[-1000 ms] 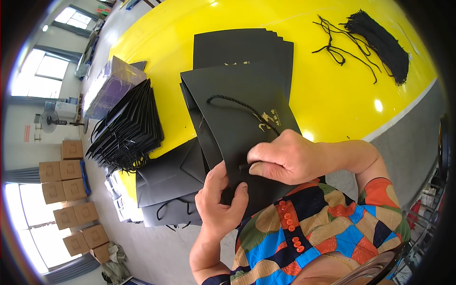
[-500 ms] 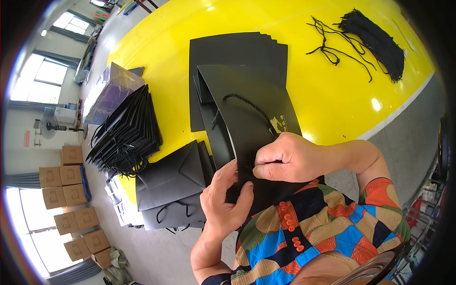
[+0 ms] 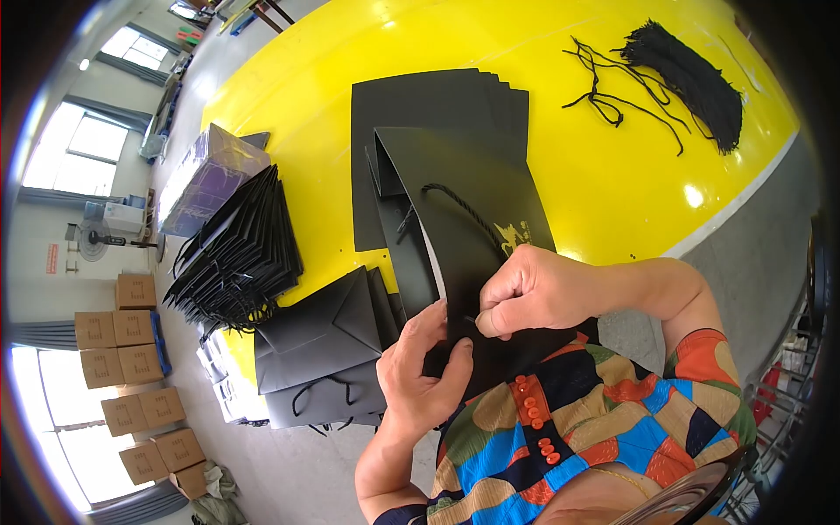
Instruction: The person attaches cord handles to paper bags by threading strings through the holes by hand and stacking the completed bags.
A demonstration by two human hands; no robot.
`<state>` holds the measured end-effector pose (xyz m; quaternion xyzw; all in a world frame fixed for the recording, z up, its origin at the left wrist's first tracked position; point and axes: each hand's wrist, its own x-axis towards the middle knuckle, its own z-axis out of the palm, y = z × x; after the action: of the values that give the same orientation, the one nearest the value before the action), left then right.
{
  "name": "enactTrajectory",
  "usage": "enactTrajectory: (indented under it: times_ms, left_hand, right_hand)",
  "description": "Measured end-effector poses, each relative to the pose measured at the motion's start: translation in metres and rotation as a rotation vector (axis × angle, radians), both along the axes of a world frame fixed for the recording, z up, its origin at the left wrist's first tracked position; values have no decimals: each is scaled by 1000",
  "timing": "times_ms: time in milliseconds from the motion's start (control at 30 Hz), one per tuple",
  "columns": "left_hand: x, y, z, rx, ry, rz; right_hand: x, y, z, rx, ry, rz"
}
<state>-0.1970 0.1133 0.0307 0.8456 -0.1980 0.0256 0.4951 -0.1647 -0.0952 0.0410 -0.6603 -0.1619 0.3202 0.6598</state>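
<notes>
A black paper bag point(image 3: 464, 175) with a gold print lies before me, its mouth partly spread along the left side. My left hand point(image 3: 422, 363) grips the bag's edge, thumb on the outer face and fingers at the opening. A twisted black cord point(image 3: 464, 205) arcs out of the bag's face and runs under my right hand point(image 3: 534, 293). That hand is closed in a pinch, with a short cord end showing at the fingertips against the bag. Flat black bags point(image 3: 437, 96) lie stacked beneath this one.
On the yellow table point(image 3: 306, 52), a bundle of black cords point(image 3: 687, 87) lies at the upper right. Finished-looking bags point(image 3: 241, 249) stand packed at left beside a taped purple box point(image 3: 210, 179). More black bags point(image 3: 324, 337) lie nearer. Cardboard boxes point(image 3: 114, 328) are stacked along the wall.
The view has shifted slightly. Both hands keep their hold on the bag and cord; a cord end now shows at the right fingertips.
</notes>
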Motion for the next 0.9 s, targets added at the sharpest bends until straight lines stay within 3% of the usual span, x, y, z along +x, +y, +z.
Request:
enactTrajectory:
  times_ms: [133,233,367,500,600,700,800,833,867,900]
  left_hand:
    - [-2,0,2,13,-40,-30]
    - [-4,-3,3,68,-134,-67]
    - [-14,-6,1,138,-276,-90]
    - [-26,-10,7,167,-328,-88]
    - [-30,-13,10,187,-360,-57]
    - [-26,-3,10,65,-149,-121]
    - [-15,17,5,-218,245,-278]
    - [-19,13,2,-56,266,-145]
    - [-17,10,-7,50,50,-157]
    - [-14,11,-10,100,34,-148]
  right_hand:
    - [3,1,-1,-90,35,59]
    - [5,3,2,-134,-80,76]
    - [-11,10,-5,-153,-671,-34]
    - [4,3,27,-228,-210,234]
    - [0,8,28,-248,-392,161]
    - [-3,8,21,-233,-418,119]
    - [-5,5,16,-139,-149,144]
    - [-8,7,2,-136,-410,110]
    - [-11,13,-8,-166,-495,82]
    - [-14,16,-13,-181,-519,79]
